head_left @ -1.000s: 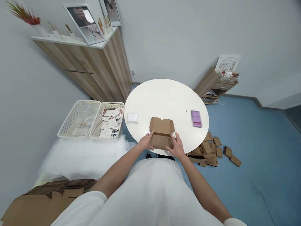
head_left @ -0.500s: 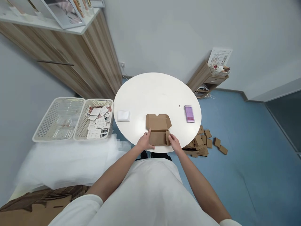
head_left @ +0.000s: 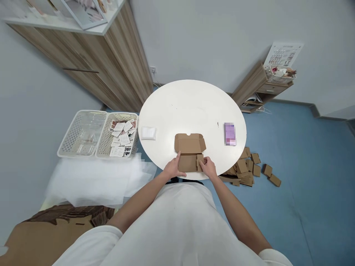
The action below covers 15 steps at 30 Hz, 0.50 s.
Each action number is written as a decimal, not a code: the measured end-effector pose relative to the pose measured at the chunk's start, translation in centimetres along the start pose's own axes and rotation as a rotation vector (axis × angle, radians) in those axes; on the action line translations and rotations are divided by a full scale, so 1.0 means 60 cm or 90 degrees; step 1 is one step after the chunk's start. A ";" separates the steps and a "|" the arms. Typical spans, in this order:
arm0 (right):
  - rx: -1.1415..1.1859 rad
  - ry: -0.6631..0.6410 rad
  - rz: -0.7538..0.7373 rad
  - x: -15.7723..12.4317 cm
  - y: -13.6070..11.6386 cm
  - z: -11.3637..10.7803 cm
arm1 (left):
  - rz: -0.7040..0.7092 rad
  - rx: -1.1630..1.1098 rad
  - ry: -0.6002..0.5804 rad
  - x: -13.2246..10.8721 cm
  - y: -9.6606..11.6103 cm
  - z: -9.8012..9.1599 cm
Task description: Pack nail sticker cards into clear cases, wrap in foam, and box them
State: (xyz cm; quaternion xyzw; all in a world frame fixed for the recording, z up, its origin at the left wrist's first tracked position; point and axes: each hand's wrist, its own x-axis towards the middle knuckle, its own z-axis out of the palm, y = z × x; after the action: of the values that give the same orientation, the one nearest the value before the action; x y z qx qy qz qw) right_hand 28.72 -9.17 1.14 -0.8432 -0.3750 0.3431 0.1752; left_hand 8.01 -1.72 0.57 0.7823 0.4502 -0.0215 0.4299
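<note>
A small brown cardboard box (head_left: 189,152) lies half folded near the front edge of the round white table (head_left: 191,107), its lid flap open toward the far side. My left hand (head_left: 172,169) grips the box's left side with the thumb on top. My right hand (head_left: 208,167) pinches the small side flap at the box's right end, fingers closed on it.
A white packet (head_left: 149,132) and a purple item (head_left: 230,133) lie on the table. Two white baskets (head_left: 98,133) stand at the left, one with cards. Folded brown boxes (head_left: 249,170) are scattered on the blue floor at the right. Flat cardboard (head_left: 55,225) lies at lower left.
My right hand has moved from the box's right edge onto its side flap and folded it up. The left hand stays on the left side. The view has shifted slightly.
</note>
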 end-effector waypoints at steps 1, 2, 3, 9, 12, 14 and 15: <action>0.007 -0.011 -0.001 0.004 0.001 -0.002 | -0.001 -0.007 0.000 0.000 0.002 -0.001; 0.014 -0.019 -0.003 0.007 0.003 -0.004 | -0.002 -0.013 0.001 -0.001 0.003 -0.001; 0.019 -0.023 -0.007 0.011 0.005 -0.005 | -0.001 -0.018 0.002 -0.001 0.004 -0.001; -0.035 -0.030 -0.055 0.038 0.014 -0.001 | -0.016 -0.034 0.025 0.007 0.011 0.006; -0.058 -0.018 -0.072 0.057 0.014 -0.002 | -0.014 -0.039 0.029 0.023 0.020 0.001; -0.049 -0.004 -0.076 0.069 0.012 -0.007 | -0.016 -0.034 0.035 0.037 0.029 -0.005; -0.033 0.002 -0.073 0.075 0.011 -0.011 | -0.021 -0.032 0.041 0.045 0.033 -0.008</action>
State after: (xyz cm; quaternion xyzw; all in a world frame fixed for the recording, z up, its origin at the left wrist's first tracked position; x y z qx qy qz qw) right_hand 31.70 -6.26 -0.78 -0.8249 -0.4316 0.3214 0.1730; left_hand 10.90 0.00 1.03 0.7644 0.4767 0.0078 0.4341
